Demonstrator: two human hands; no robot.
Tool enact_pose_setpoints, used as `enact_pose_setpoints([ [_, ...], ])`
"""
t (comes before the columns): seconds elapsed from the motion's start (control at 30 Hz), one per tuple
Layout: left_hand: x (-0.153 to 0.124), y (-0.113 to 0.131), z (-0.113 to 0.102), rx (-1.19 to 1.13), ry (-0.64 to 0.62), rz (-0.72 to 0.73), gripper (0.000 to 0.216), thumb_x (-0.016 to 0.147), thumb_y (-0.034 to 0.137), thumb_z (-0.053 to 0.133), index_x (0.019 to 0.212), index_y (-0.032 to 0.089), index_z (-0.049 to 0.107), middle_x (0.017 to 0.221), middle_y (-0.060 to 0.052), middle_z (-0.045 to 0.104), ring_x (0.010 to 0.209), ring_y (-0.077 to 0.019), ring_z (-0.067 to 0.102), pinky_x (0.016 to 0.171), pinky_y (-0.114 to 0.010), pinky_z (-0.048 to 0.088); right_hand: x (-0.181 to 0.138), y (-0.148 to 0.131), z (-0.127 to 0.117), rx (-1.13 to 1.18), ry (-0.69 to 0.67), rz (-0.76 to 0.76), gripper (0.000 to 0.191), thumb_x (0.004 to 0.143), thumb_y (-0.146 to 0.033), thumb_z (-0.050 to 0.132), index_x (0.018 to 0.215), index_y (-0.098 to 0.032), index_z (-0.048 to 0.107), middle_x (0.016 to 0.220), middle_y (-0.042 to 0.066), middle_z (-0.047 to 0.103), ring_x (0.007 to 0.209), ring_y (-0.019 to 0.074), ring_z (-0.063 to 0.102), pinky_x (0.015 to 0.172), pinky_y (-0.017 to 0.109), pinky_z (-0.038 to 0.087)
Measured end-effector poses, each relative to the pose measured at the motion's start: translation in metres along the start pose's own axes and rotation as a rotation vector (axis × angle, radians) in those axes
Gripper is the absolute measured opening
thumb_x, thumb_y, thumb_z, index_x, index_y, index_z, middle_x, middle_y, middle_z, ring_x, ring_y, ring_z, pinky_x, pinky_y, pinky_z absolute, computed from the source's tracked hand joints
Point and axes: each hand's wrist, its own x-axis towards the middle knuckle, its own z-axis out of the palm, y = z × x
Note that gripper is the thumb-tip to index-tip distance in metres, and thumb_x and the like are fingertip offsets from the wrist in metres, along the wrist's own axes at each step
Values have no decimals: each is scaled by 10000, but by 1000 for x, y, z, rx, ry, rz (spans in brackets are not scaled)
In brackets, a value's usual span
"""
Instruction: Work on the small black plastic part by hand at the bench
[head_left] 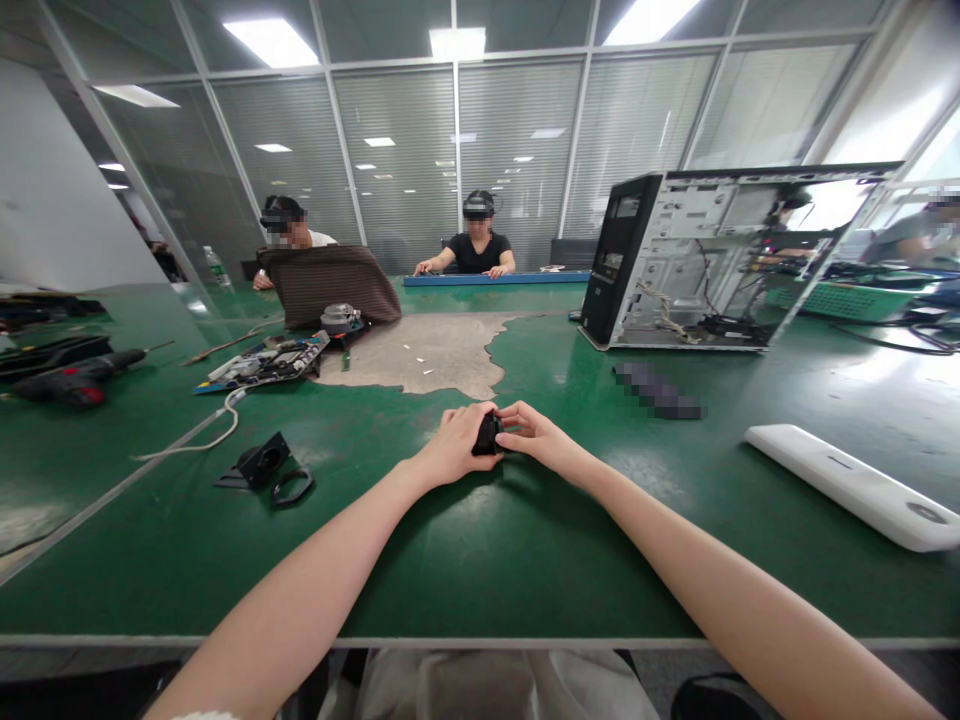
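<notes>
Just above the green table, near its middle, my left hand (459,447) is closed around a small black part (487,433) whose kind I cannot make out. My right hand (536,438) meets the same part from the right, thumb and fingertips pinching its edge. Much of the part is covered by my fingers. To the left lie a black bracket-like piece (262,460) with a round opening and a black ring (292,487) with flat sides.
An open computer case (705,260) stands back right. A white elongated device (847,480) lies right, near a blurred dark object (656,392). Left are a circuit board (266,360), a cable (217,435) and a power drill (82,380). Two people sit across; another is far right.
</notes>
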Motion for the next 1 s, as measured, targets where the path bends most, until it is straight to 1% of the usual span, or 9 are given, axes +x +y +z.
enact_pose_setpoints([
  [0.1, 0, 0, 0, 3, 2, -2, 581, 683, 301, 611, 1174, 231, 308, 1109, -60, 493, 1024, -241, 472, 888, -396, 300, -2, -4, 0, 8, -36, -16, 358, 618, -277, 711, 875, -209, 471, 871, 7, 599, 862, 156, 566, 771, 324, 442],
  [0.23, 0, 0, 1, 11, 5, -2, 590, 681, 319, 615, 1175, 229, 305, 1126, -63, 483, 1042, -240, 460, 891, -390, 299, -2, -3, 2, 3, -7, -25, 249, 716, -328, 622, 874, -207, 473, 834, -5, 591, 808, 133, 564, 771, 315, 433],
  [0.3, 0, 0, 1, 17, 4, -3, 589, 679, 321, 619, 1170, 226, 308, 1126, -63, 483, 1044, -236, 459, 891, -383, 300, 1, 1, 3, 1, 13, -22, 236, 743, -344, 588, 899, -210, 472, 815, -11, 581, 768, 125, 562, 757, 315, 435],
  [0.37, 1, -1, 1, 21, 4, -4, 574, 682, 320, 617, 1161, 224, 315, 1127, -64, 483, 1044, -236, 457, 891, -382, 298, 3, 7, 3, 0, 26, -13, 269, 741, -344, 593, 940, -216, 466, 818, -11, 576, 762, 128, 564, 755, 322, 440],
  [0.47, 1, -2, 1, 15, 4, 4, 561, 690, 312, 606, 1160, 228, 310, 1150, -64, 474, 1047, -241, 452, 891, -389, 292, 4, 10, 1, -1, 23, -5, 317, 714, -319, 629, 971, -214, 474, 848, 1, 585, 818, 138, 566, 812, 338, 427],
  [0.57, 0, -3, 3, 16, 6, 5, 547, 699, 307, 591, 1160, 226, 308, 1125, -61, 484, 1010, -241, 469, 876, -391, 296, 0, 5, -1, 8, -32, -11, 376, 647, -259, 695, 954, -219, 482, 842, -10, 593, 819, 139, 573, 800, 329, 443],
  [0.67, 1, -6, 4, 30, -1, -7, 557, 685, 293, 595, 1156, 228, 305, 1119, -54, 486, 999, -238, 476, 868, -384, 297, -4, -1, -1, 18, -37, -13, 384, 615, -234, 717, 916, -219, 479, 815, -23, 591, 802, 130, 574, 771, 302, 454],
  [0.8, 1, -8, 6, 33, 3, -12, 548, 702, 328, 574, 1162, 247, 288, 1146, -49, 478, 1021, -239, 474, 873, -388, 294, -3, -1, 2, 21, 14, -13, 234, 723, -310, 616, 898, -221, 489, 768, -29, 577, 744, 110, 563, 727, 278, 457],
  [1.0, 2, -8, 5, 42, 11, -2, 555, 707, 338, 580, 1165, 238, 284, 1137, -51, 486, 1026, -236, 475, 865, -381, 304, 1, 1, 3, 6, 43, -12, 274, 695, -284, 646, 919, -220, 501, 799, -21, 560, 750, 116, 549, 711, 273, 456],
])
